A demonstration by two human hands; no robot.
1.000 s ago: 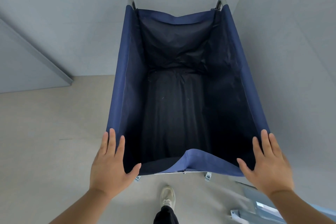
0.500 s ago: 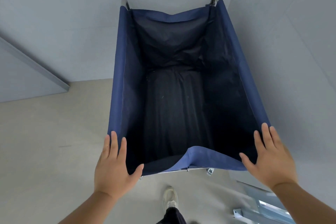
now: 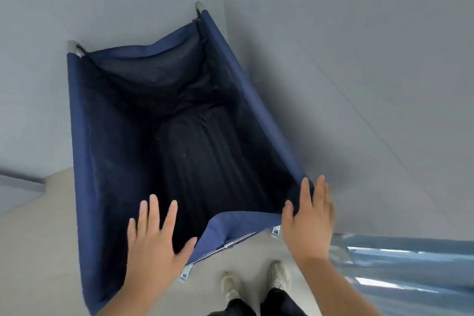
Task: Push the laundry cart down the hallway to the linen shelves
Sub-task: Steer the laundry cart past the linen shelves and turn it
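Note:
The laundry cart (image 3: 84, 151) is a deep navy fabric bag on a metal frame, seen from above and turned at an angle, its far end close to the grey walls. Its dark inside looks empty. My left hand (image 3: 156, 241) hovers flat, fingers spread, over the cart's near end, not gripping anything. My right hand (image 3: 307, 220) is open with fingers apart at the cart's near right corner, where its fingers overlap the blue rim; whether it touches is unclear.
Grey walls (image 3: 359, 72) meet in a corner just beyond the cart. A shiny metal frame or rack (image 3: 410, 272) lies low at the right. Beige floor (image 3: 33, 238) spreads to the left. My two feet (image 3: 256, 282) stand behind the cart.
The cart now sits skewed, its far end swung left in view. Both hands have shifted right along the near end; the left hand left the corner and hovers over the opening.

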